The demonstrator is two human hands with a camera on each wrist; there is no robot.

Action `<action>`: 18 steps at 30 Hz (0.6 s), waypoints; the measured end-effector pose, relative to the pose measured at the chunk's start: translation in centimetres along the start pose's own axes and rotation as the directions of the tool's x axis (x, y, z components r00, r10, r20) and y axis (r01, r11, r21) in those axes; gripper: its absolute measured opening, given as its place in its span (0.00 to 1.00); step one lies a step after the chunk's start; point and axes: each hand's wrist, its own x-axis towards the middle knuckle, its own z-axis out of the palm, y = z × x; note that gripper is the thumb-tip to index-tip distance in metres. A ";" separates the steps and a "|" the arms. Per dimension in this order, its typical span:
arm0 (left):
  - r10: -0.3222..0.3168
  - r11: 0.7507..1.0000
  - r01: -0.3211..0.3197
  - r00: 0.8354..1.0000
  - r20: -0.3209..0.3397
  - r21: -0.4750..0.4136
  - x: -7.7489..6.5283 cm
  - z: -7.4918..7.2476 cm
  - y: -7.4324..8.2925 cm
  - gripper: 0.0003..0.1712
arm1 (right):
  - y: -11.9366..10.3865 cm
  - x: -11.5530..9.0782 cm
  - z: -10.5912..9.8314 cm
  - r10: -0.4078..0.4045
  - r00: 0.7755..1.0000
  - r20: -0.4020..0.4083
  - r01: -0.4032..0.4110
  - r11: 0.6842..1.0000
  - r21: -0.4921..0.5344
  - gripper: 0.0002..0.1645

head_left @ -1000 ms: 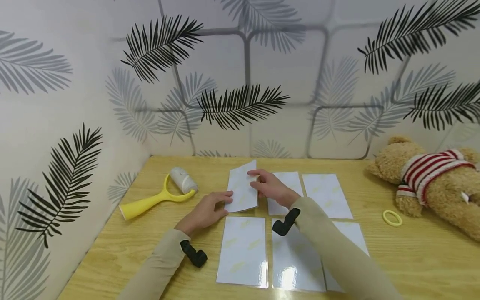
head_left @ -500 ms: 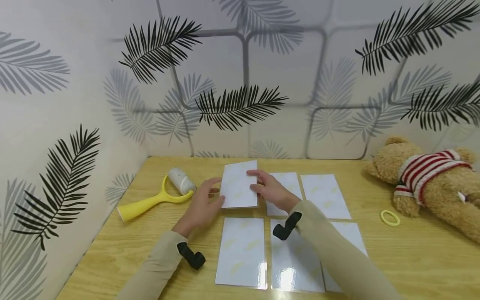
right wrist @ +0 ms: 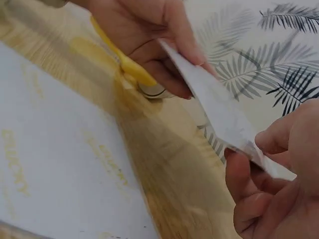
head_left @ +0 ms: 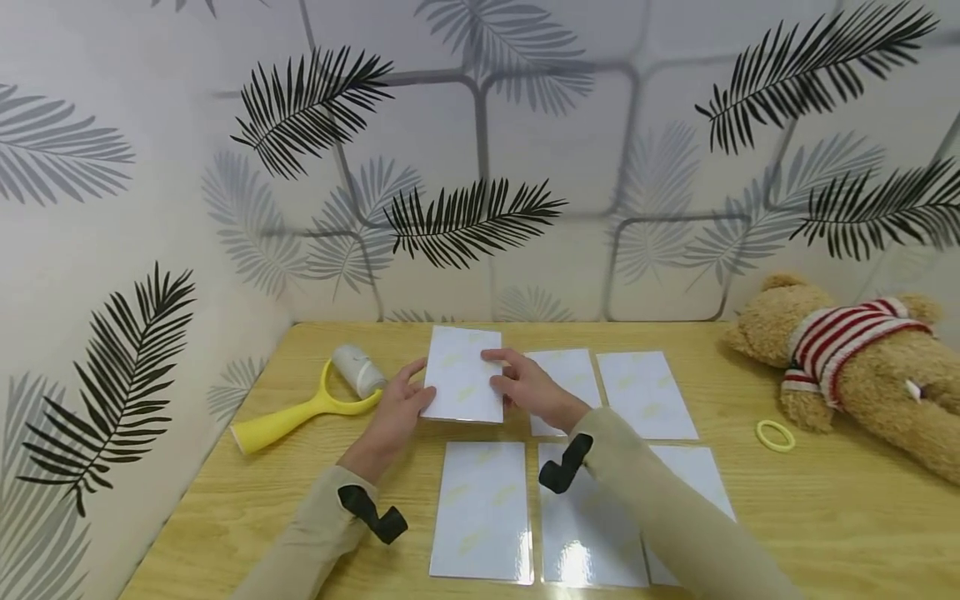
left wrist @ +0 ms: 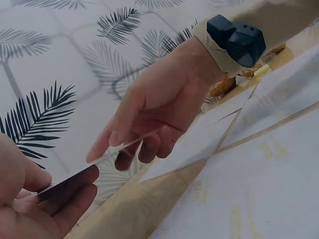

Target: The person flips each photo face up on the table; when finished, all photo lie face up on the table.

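Note:
Above the far left part of the table, both hands hold a white card (head_left: 459,375) with faint yellow print, tilted up from the wood. My left hand (head_left: 393,410) pinches its left edge, thumb on the near face and fingers behind. At the right edge my right hand (head_left: 534,388) grips it between thumb and fingers. The left wrist view shows the card (left wrist: 75,180) nearly edge-on, spanning both hands. In the right wrist view, fingers of the right hand (right wrist: 271,174) lie under the card (right wrist: 214,107). The card's far face is hidden in the head view.
Similar white cards lie in two rows, including a near-left card (head_left: 483,508) and a far-right card (head_left: 647,393). A yellow-handled roller (head_left: 300,410) lies left. At right are a yellow ring (head_left: 775,436) and a teddy bear (head_left: 847,358). A patterned wall (head_left: 555,275) borders the table's back.
My left hand has moved from the card's lower left corner up along its left side. The card has shifted left and turned more squarely toward the head camera, the right hand keeping its grip.

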 end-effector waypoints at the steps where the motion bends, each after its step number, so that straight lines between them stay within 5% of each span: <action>1: 0.004 1.000 -0.004 1.000 0.004 -0.022 0.0 -0.1 0.1 0.31 | -0.1 0.0 0.2 0.005 1.000 0.004 -0.005 0.999 -0.052 0.30; 7: 0.030 0.995 -0.026 0.999 0.040 -0.091 0.0 -0.2 0.6 0.31 | -1.5 -0.3 1.5 0.036 0.999 -0.013 -0.038 0.958 -0.286 0.33; 11: 0.075 0.991 -0.069 0.996 0.051 -0.114 0.2 -0.1 0.5 0.31 | -1.7 -0.4 1.8 0.042 0.999 -0.034 -0.050 0.954 -0.294 0.29; 18: 0.145 0.985 -0.139 0.988 0.051 -0.106 0.0 -0.2 -0.2 0.32 | -1.7 0.3 3.2 -0.008 0.999 0.041 0.020 0.953 -0.302 0.31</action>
